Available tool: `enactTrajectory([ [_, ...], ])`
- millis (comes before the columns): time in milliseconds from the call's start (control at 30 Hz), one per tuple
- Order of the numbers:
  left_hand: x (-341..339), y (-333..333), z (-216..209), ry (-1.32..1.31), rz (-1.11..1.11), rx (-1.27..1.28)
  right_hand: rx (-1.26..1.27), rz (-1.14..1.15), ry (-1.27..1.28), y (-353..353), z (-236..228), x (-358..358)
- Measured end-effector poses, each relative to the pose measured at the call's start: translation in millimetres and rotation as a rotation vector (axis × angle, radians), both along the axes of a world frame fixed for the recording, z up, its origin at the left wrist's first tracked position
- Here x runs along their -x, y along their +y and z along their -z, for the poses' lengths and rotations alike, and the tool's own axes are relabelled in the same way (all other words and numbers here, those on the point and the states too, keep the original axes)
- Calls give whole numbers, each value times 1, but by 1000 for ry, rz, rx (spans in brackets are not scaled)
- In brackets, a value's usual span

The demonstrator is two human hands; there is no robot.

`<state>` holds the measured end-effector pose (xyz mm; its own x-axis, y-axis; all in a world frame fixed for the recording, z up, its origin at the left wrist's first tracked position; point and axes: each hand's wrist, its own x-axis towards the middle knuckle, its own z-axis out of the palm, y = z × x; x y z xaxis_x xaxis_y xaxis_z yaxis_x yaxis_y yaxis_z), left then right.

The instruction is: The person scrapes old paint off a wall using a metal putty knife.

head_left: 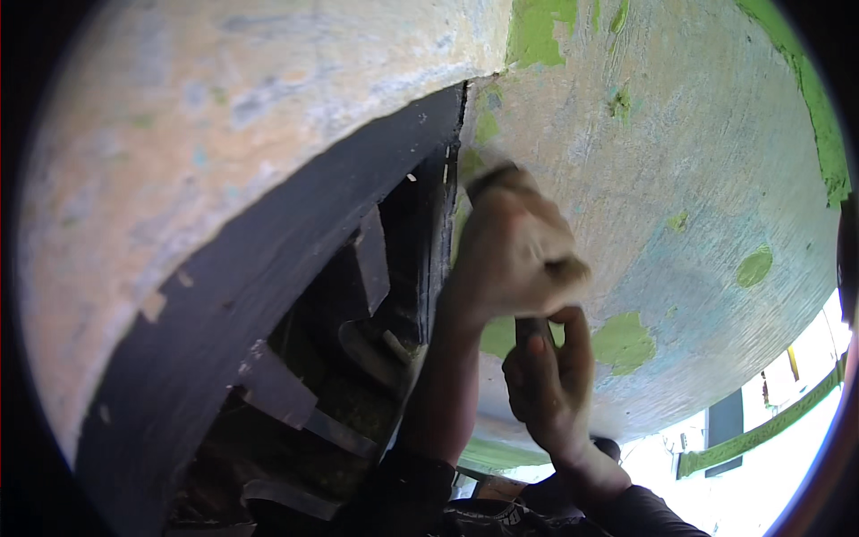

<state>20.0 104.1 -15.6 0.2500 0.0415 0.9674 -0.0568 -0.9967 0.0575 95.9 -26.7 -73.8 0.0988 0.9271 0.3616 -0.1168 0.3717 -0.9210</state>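
My left hand (517, 246) is closed in a fist around a dark hand tool (492, 182), whose blurred head rests near the large curved surface (662, 224). Just below it, my right hand (557, 380) is wrapped round a dark handle (534, 331). The two grips lie almost in line, so both seem to be on one tool, but the joint between them is hidden. The surface is worn, pale beige and grey, with bright green patches such as the one (625, 344) beside my right hand. Motion smears the tool's working end, and I cannot tell its exact kind.
Left of my hands, a dark curved band (268, 242) borders an opening with dark brackets (371, 264) inside. Another pale, worn curved surface (206, 134) bulges over the upper left. At the lower right, a green bar (769, 421) crosses a bright background.
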Motion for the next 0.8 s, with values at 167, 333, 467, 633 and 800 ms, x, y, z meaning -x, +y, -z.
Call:
enactTrajectory([
  [167,-10,4,-17,57,-1,-36,-134,85,90,4,3,-2],
  [333,-16,-10,-7,62,96,-33,-143,40,173,-5,-1,11],
  [467,5,8,-44,86,-88,54,-50,-11,150,8,-27,6],
  [633,-2,-4,-52,45,131,-163,-211,148,168,-11,-17,27],
  [800,35,-4,-60,109,2,94,-113,-7,148,-3,-47,49],
])
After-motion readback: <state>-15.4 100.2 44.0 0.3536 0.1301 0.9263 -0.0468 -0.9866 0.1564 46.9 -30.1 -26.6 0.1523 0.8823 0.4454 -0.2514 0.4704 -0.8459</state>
